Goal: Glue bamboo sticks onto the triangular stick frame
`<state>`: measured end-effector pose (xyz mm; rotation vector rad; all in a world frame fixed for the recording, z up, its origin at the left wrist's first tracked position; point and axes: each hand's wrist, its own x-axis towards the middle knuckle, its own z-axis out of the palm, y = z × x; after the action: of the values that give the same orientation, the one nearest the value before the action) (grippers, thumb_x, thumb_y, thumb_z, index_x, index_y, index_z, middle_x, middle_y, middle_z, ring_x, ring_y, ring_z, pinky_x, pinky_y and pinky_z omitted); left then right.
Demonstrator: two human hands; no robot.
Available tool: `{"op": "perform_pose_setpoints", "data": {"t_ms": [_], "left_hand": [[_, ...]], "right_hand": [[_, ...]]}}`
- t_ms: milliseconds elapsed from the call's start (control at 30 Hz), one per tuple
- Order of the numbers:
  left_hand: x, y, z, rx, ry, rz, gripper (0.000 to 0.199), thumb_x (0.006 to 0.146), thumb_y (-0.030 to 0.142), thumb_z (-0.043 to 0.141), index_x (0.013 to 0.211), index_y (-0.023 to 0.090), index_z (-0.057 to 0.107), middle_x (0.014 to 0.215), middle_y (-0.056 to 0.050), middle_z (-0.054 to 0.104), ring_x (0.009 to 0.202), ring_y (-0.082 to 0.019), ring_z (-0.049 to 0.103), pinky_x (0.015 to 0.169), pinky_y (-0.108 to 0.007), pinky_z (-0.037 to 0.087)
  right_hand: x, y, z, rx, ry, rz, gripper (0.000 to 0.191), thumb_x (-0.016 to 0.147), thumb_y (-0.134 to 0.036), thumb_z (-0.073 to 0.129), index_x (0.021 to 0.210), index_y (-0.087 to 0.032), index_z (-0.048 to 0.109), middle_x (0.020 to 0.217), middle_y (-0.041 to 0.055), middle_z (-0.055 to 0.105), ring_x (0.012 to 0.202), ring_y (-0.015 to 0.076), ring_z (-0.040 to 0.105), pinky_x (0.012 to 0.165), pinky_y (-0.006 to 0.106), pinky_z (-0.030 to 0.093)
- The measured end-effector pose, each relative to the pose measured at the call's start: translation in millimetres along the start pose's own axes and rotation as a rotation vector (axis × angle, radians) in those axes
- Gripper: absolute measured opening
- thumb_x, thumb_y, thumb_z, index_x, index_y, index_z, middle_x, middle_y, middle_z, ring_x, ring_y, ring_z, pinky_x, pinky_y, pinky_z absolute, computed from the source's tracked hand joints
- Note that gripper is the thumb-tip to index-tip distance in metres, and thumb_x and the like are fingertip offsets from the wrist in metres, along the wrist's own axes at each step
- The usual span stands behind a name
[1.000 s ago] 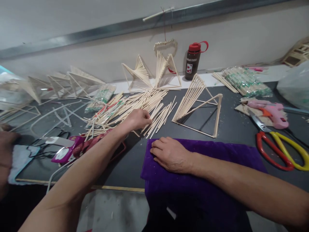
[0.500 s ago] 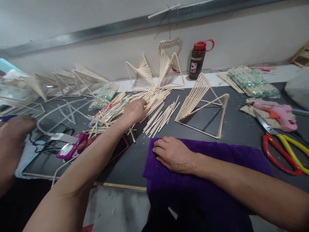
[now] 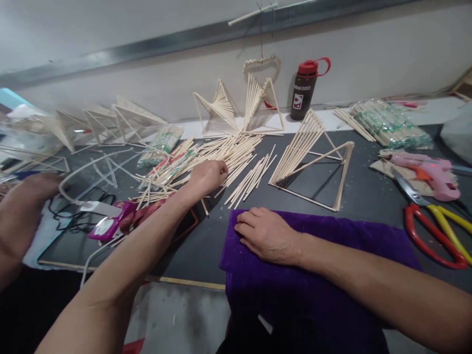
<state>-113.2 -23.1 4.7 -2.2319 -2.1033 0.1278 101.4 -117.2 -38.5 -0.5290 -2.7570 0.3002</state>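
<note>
My left hand is closed over the near edge of the loose wooden sticks; what it holds, if anything, is too small to make out. Palm down, my right hand rests on the purple cloth at the table's front edge, fingers slightly bent and nothing visible in them. A smaller group of sticks lies between my hands. Behind the cloth stands a twisted stick frame, touched by neither hand.
A pink glue gun and red-and-yellow scissors lie right. Behind are a bottle, packed sticks and stick models. A purple device with cables and another person's hand are left.
My left hand has shifted slightly down and lies closed near the pile's near edge. The other person's hand has moved a little. My right hand stays on the cloth.
</note>
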Motion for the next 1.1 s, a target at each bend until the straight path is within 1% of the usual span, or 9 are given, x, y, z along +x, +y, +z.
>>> {"op": "perform_pose_setpoints", "data": {"t_ms": [100, 267, 333, 433, 600, 833, 900, 1000, 1100], "left_hand": [[-5, 3, -3.5, -0.027, -0.007, 0.026, 0.026, 0.080, 0.035, 0.052, 0.089, 0.023, 0.072, 0.085, -0.006, 0.073, 0.082, -0.023, 0.065, 0.070, -0.030, 0.045], [-10, 1, -6.4, 0.024, -0.142, -0.018, 0.027, 0.076, 0.044, 0.057, 0.080, 0.024, 0.074, 0.084, -0.008, 0.073, 0.085, -0.026, 0.065, 0.067, -0.030, 0.045], [-11, 0, -6.6, 0.058, -0.125, -0.052, 0.029, 0.078, 0.043, 0.054, 0.086, 0.025, 0.075, 0.088, -0.008, 0.074, 0.087, -0.026, 0.065, 0.067, -0.030, 0.045], [-10, 2, -5.1, 0.092, -0.089, -0.023, 0.033, 0.083, 0.039, 0.048, 0.095, 0.025, 0.075, 0.093, -0.008, 0.074, 0.090, -0.025, 0.066, 0.069, -0.029, 0.045], [-9, 8, 1.8, 0.119, -0.095, 0.014, 0.032, 0.083, 0.035, 0.046, 0.091, 0.021, 0.074, 0.092, -0.010, 0.074, 0.088, -0.024, 0.066, 0.068, -0.029, 0.044], [-12, 4, 7.2, -0.066, -0.133, 0.077, 0.020, 0.078, 0.030, 0.052, 0.082, 0.020, 0.069, 0.078, -0.006, 0.072, 0.074, -0.019, 0.065, 0.066, -0.027, 0.043], [-13, 3, 4.4, -0.169, -0.170, 0.049, 0.018, 0.077, 0.031, 0.054, 0.079, 0.020, 0.067, 0.073, -0.004, 0.071, 0.066, -0.016, 0.065, 0.062, -0.025, 0.043], [-13, 0, -2.8, -0.345, -0.203, -0.039, 0.020, 0.079, 0.035, 0.054, 0.084, 0.019, 0.065, 0.063, 0.000, 0.068, 0.054, -0.013, 0.062, 0.055, -0.023, 0.043], [-9, -4, -9.3, -0.336, -0.174, -0.092, 0.021, 0.081, 0.034, 0.052, 0.088, 0.020, 0.066, 0.056, 0.001, 0.065, 0.056, -0.015, 0.063, 0.057, -0.024, 0.044]], "right_hand": [[0, 0, -1, 0.004, 0.000, 0.000, 0.022, 0.094, -0.027, 0.048, 0.104, -0.014, 0.062, 0.109, 0.0112, 0.060, 0.092, 0.0223, 0.049, 0.074, 0.037, 0.038], [0, 0, -1, -0.004, -0.003, 0.003, 0.023, 0.095, -0.027, 0.046, 0.104, -0.014, 0.062, 0.109, 0.0112, 0.060, 0.092, 0.0224, 0.049, 0.073, 0.037, 0.038], [0, 0, 0, -0.002, -0.001, 0.000, 0.023, 0.094, -0.027, 0.046, 0.104, -0.014, 0.062, 0.109, 0.0111, 0.060, 0.092, 0.0224, 0.049, 0.073, 0.037, 0.038], [0, 0, 0, -0.003, 0.002, -0.001, 0.023, 0.094, -0.028, 0.047, 0.104, -0.014, 0.062, 0.109, 0.0102, 0.060, 0.092, 0.0225, 0.049, 0.074, 0.037, 0.039], [1, 0, -1, -0.021, -0.011, 0.007, 0.024, 0.094, -0.028, 0.046, 0.105, -0.014, 0.062, 0.109, 0.0098, 0.060, 0.090, 0.0225, 0.049, 0.073, 0.037, 0.038], [0, 0, 0, -0.036, 0.011, -0.004, 0.024, 0.095, -0.029, 0.047, 0.105, -0.013, 0.062, 0.106, 0.0103, 0.061, 0.089, 0.0218, 0.049, 0.072, 0.037, 0.038], [0, 0, 0, -0.040, 0.008, -0.002, 0.024, 0.095, -0.029, 0.047, 0.106, -0.014, 0.062, 0.106, 0.0105, 0.061, 0.089, 0.0217, 0.049, 0.072, 0.036, 0.037], [0, 0, 0, -0.037, 0.008, -0.002, 0.024, 0.094, -0.029, 0.047, 0.105, -0.014, 0.062, 0.106, 0.0102, 0.060, 0.088, 0.0215, 0.049, 0.071, 0.036, 0.037], [-1, 0, 1, -0.026, 0.013, -0.001, 0.023, 0.094, -0.029, 0.048, 0.105, -0.014, 0.062, 0.106, 0.0106, 0.060, 0.089, 0.0215, 0.049, 0.072, 0.036, 0.037]]}}
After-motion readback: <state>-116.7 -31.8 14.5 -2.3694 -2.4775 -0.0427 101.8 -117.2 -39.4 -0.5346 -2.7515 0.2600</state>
